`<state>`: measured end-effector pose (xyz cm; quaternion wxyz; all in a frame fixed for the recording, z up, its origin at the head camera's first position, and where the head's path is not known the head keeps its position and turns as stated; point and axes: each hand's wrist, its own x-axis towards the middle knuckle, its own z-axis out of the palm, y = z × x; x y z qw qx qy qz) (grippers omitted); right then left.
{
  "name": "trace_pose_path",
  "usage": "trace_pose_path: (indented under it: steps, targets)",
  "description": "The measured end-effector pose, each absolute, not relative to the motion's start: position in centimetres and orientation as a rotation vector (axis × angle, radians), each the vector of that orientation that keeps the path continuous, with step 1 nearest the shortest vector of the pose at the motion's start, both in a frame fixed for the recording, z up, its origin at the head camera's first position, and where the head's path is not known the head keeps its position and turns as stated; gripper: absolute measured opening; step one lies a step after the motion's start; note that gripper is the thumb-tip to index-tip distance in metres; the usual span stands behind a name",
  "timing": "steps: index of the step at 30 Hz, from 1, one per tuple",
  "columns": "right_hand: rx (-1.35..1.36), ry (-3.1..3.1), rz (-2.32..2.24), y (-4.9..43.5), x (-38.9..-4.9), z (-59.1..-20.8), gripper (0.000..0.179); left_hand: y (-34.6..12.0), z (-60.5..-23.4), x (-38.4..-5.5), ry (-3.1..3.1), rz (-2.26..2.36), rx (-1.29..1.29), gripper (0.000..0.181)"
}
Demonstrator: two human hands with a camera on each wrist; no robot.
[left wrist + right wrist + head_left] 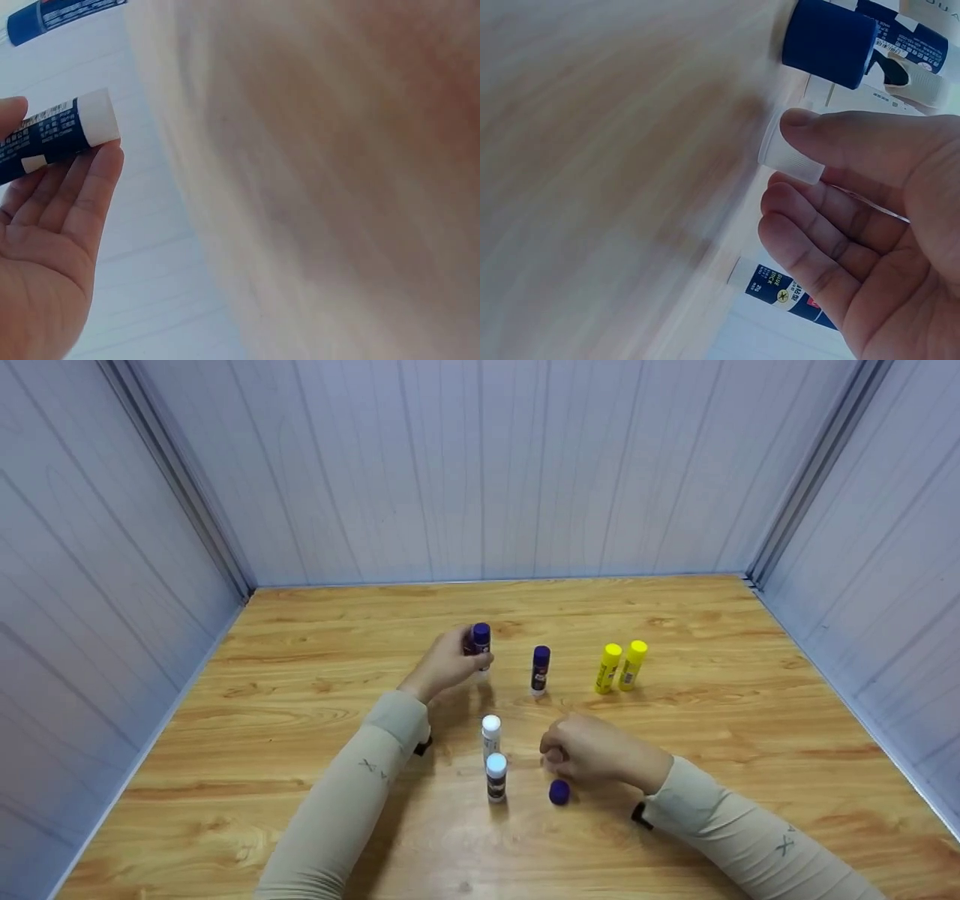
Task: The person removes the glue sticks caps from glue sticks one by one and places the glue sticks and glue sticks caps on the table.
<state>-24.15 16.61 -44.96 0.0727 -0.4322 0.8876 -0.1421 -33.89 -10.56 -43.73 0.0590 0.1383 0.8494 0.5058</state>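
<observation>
My left hand (448,661) grips a glue stick (56,135) with a dark label and a white base. In the head view its purple-blue cap shows at the top, and its base is near the table. My right hand (589,748) is low over the front of the table, thumb and fingers pinching a small translucent white cap (793,155). A loose dark blue cap (559,793) stands just in front of that hand. To the hand's left are two white-capped sticks, a nearer one (496,778) with a dark label and a farther one (491,733).
Another dark-capped glue stick (540,670) stands right of my left hand. Two yellow glue sticks (608,668) (633,665) stand close together farther right. The wood-grain table (300,660) is bounded by pale panel walls (480,472) behind and at both sides.
</observation>
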Motion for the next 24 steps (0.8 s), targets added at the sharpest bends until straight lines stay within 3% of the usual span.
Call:
trace_pose_path:
  steps: [7,24]
  targets:
    - [-1.294,2.674,-0.428,16.6,-24.0,-44.9,0.008,-11.2,-42.1,-33.6,2.669,1.527,0.45,0.029]
    - [-1.277,2.673,-0.456,16.5,-24.0,-45.1,0.008,-11.4,-40.0,-31.0,2.862,1.313,0.667,0.023]
